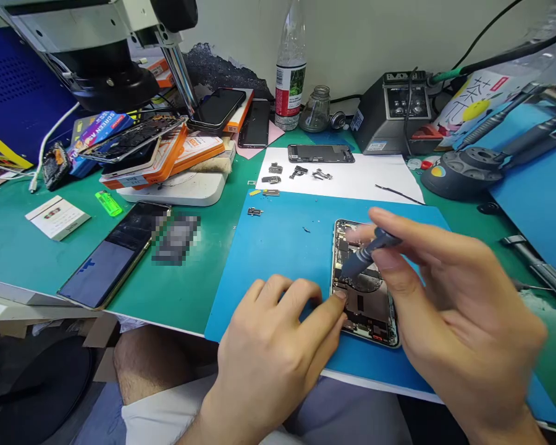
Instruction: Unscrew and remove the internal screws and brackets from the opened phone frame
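Observation:
An opened phone (366, 309) with its inner parts bare lies on the blue mat (278, 247). My right hand (458, 309) is closed around a small dark grey screwdriver (365, 254), its tip slanting down to the left side of the phone's insides. Curled at the phone's left edge, my left hand (282, 346) presses its fingertips on the frame; part of its grip is hidden. Small metal phone parts (275, 168) and a black phone panel (321, 153) rest on white paper beyond the mat. Another small part (254, 211) sits at the mat's left.
Left of the mat lie a larger phone (115, 253), a green lighter (108, 203) and a white box (58, 217). A microscope (111, 68) overhangs stacked orange boxes (167, 157). Behind stand a bottle (290, 80) and glass jar (317, 110); a screwdriver holder (463, 173) is at right.

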Demonstrator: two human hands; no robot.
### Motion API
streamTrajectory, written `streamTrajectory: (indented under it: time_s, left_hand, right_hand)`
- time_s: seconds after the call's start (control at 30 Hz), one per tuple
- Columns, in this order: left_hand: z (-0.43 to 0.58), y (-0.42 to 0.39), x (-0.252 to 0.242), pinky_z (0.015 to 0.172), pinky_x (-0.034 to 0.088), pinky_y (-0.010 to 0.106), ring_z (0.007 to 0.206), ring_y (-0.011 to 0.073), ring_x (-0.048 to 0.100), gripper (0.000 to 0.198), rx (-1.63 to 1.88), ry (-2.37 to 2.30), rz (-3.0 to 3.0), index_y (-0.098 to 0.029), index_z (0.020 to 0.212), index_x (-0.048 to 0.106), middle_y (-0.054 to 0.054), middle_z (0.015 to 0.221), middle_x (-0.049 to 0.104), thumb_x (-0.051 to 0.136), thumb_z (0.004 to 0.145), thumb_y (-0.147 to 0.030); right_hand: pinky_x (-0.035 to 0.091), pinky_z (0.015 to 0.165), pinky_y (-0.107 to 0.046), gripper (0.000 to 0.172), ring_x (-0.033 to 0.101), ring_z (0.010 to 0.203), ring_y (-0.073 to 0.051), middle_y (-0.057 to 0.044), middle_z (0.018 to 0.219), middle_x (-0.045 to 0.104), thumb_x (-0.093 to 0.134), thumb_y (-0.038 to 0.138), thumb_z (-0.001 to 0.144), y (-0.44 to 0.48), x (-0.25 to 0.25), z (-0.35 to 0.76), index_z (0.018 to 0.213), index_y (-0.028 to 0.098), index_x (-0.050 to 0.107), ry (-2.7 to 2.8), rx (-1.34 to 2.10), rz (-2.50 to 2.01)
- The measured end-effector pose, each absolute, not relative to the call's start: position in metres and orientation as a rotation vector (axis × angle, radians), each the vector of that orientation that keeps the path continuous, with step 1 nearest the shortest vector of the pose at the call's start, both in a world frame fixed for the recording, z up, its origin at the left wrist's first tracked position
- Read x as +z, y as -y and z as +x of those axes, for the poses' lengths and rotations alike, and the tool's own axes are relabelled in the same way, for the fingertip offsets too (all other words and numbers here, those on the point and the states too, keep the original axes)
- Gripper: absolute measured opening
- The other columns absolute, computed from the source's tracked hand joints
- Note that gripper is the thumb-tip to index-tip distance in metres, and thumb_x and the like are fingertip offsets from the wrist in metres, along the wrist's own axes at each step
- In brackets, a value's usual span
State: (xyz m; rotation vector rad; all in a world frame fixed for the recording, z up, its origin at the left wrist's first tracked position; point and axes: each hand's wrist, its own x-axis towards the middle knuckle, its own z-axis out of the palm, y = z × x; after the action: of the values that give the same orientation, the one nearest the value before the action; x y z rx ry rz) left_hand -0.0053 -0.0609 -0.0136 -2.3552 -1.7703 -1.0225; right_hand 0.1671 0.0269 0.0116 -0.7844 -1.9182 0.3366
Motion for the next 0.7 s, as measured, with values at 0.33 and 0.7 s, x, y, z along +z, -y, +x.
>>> streamTrajectory:
  time_s: [0.33,0.7]
  left_hand:
    - [-0.0051,0.0609,-0.0129,0.077,0.049,0.038,0.087,0.0207,0.062,0.024,-1.015,1.771,-2.360,-0.026,0.130,0.079,0.001,0.105,0.078,0.064,0.112,-0.027]
    - [-0.0043,0.0612,-0.0144,0.079,0.049,0.037,0.087,0.0205,0.062,0.023,-1.039,1.773,-2.354,-0.026,0.129,0.079,0.001,0.105,0.077,0.063,0.112,-0.027]
  right_hand:
    - [0.061,0.096,-0.052,0.058,0.075,0.110,-0.027,0.002,0.125,0.081,0.078,0.005,0.094,-0.0268,0.0130,0.1688,0.141,0.040,0.072,1.857,0.294,-0.778]
    - [0.062,0.093,-0.044,0.057,0.076,0.109,-0.023,0.000,0.129,0.080,0.070,0.003,0.100,-0.0273,0.0097,0.1705,0.146,0.036,0.070,1.886,0.339,-0.758]
